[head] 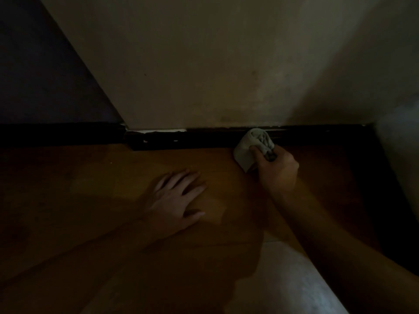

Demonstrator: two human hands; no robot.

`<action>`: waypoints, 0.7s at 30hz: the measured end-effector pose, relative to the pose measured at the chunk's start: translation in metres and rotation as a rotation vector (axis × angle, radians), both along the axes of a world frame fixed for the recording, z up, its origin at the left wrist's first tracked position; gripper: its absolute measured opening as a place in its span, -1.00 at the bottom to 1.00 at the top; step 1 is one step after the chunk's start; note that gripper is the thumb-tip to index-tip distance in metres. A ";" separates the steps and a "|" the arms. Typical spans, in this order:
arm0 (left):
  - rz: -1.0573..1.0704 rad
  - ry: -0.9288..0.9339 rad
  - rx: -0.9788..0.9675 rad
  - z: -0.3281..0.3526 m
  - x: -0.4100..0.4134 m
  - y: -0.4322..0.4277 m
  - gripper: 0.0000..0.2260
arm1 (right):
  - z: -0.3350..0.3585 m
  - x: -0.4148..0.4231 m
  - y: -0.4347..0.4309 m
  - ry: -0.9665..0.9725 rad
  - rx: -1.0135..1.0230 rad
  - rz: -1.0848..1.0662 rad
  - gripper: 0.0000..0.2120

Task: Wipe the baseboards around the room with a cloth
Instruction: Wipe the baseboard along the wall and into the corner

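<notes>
The room is dim. The cloth (254,146) is a pale grey, soft-looking rag, bunched into a wrinkled wad with one smoother fold hanging toward the floor. The right hand (277,171) grips it, fingers and thumb curled round the bunched part, and the wad presses against the dark baseboard (204,138), touching it just right of the middle of the wall.

The baseboard is a long, near-black strip with a faint sheen along its upper edge. Left of the cloth its top line is ragged, with small pale chips and a whitish gap where it meets the wall (192,64). The wall above is plain and matte, a dull cream with a few faint smudges. At the left, the baseboard steps back at a corner, beside a darker, bluish wall surface (34,75).

The floor (90,177) is smooth brown wood-look material with a slight gloss. The left hand (176,198) lies flat on it, palm down, fingers straight and spread, holding nothing, well apart from the cloth. Near the bottom, a paler grey surface (290,279) adjoins the brown floor.
</notes>
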State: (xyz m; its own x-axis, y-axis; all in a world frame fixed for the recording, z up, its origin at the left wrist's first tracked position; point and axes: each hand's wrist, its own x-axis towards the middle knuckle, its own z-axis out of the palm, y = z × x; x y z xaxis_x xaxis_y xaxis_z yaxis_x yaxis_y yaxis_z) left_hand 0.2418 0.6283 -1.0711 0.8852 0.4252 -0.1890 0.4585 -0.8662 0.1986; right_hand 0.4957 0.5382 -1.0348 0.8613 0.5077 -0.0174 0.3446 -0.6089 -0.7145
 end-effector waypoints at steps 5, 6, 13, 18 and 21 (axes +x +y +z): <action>0.012 0.001 -0.026 0.002 0.003 0.000 -0.34 | 0.003 -0.006 0.000 0.004 -0.017 -0.007 -0.60; 0.010 0.003 -0.029 0.003 0.003 0.000 -0.34 | 0.003 -0.008 0.002 0.013 -0.032 0.000 -0.60; 0.014 0.001 0.005 0.000 0.001 -0.003 -0.40 | -0.004 -0.049 0.034 -0.040 -0.020 0.160 -0.59; 0.007 -0.003 -0.010 0.002 0.000 -0.001 -0.37 | -0.004 -0.047 0.032 -0.031 -0.017 0.173 -0.57; 0.016 0.018 -0.044 0.004 0.001 -0.001 -0.36 | 0.001 -0.029 0.017 -0.008 -0.075 0.075 -0.58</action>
